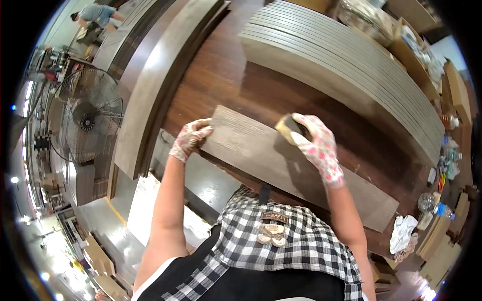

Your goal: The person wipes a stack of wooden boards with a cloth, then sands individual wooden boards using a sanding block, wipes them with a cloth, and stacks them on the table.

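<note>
Across the near side of the table point(208, 75), in front of the person's apron, a long grey-brown, wood-grained board point(246, 145) lies flat and slantwise, its left end higher in view. It looks stiff and moderately heavy for its length, unlikely to bend or break in handling, though its face may mark and gloves could slide on a dusty surface; both short ends, or the two long edges, seem the surest places to hold. The left hand point(191, 139), gloved, has its grip closed around the left end, with fingertips partly hidden. The right hand point(319, 148), in a pink-spotted glove, pinches a small yellow and dark block point(287, 130) between thumb and fingers, over the far long edge; whether the block touches the board I cannot tell. It looks light, best held by its sides. Beyond stand a right-hand stack of boards point(341, 75) and a left-hand stack point(150, 85).
</note>
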Motion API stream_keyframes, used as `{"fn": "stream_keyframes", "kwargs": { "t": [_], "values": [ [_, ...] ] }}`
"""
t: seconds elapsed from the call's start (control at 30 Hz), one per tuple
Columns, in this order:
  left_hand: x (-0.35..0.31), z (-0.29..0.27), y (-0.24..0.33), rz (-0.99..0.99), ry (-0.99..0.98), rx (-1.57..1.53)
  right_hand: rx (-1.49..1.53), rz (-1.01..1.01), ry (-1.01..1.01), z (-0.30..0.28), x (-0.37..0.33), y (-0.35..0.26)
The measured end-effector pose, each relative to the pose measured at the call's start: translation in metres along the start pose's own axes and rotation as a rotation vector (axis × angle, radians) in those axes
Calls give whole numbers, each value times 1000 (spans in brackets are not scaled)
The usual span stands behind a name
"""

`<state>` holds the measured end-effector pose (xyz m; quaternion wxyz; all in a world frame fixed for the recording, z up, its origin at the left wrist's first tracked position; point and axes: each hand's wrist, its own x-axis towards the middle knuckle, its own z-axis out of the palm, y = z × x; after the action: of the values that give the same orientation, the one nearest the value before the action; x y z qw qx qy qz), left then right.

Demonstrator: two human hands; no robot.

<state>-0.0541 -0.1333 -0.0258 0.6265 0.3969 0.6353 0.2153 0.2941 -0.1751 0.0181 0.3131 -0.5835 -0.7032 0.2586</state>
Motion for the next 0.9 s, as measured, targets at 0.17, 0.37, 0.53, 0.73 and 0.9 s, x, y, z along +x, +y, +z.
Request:
{"fn": "stream_keyframes", "kwargs": {
  "t": [0.17, 0.37, 0.53, 0.73, 0.9],
  "values": [
    [-15, 53, 1, 145, -15, -66, 35, -178, -163, 52, 68, -28],
    [-19, 74, -2, 137, -35, -101, -29, -196, -263, 62, 73, -11],
    [-5, 74, -13, 169, -40, -22, -123, -109, -345, -18, 8, 38],
    [-2, 56, -17, 196, -104, -107, -224, 270, -196, -147, -130, 110],
    [6, 49, -15, 195, -64, -96, -618, 551, -127, -226, -217, 150]
  ]
}}
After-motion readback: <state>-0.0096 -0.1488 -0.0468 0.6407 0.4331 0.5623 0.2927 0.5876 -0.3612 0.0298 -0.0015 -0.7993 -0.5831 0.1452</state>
